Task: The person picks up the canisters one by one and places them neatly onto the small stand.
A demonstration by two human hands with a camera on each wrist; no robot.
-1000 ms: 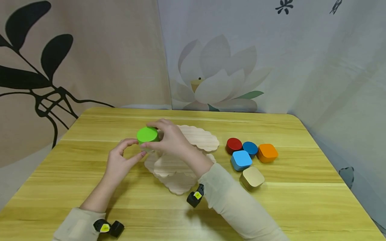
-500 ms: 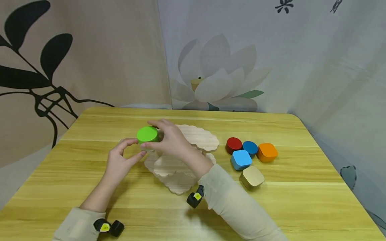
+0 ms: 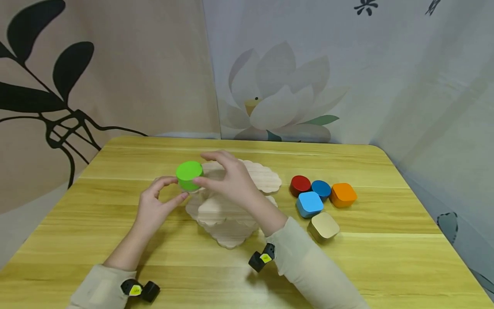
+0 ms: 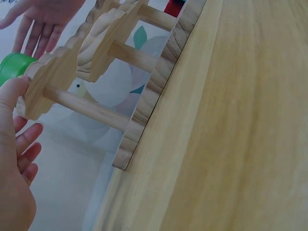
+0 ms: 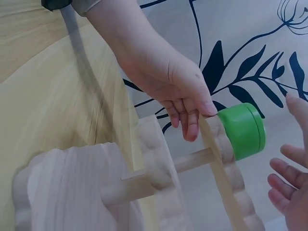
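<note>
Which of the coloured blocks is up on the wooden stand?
The green round block; it sits on a scalloped wooden platform, while the other five blocks stand on the table.

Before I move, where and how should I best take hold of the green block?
Probably grip the green block around its round side, from the right: it stands upright on the wooden stand, its side exposed, while the left hand holds the stand's left edge.

Head view evenly lit; soft shadows, faint sheen on tabletop (image 3: 208,279); 2 wrist views dimmer, hazier.
</note>
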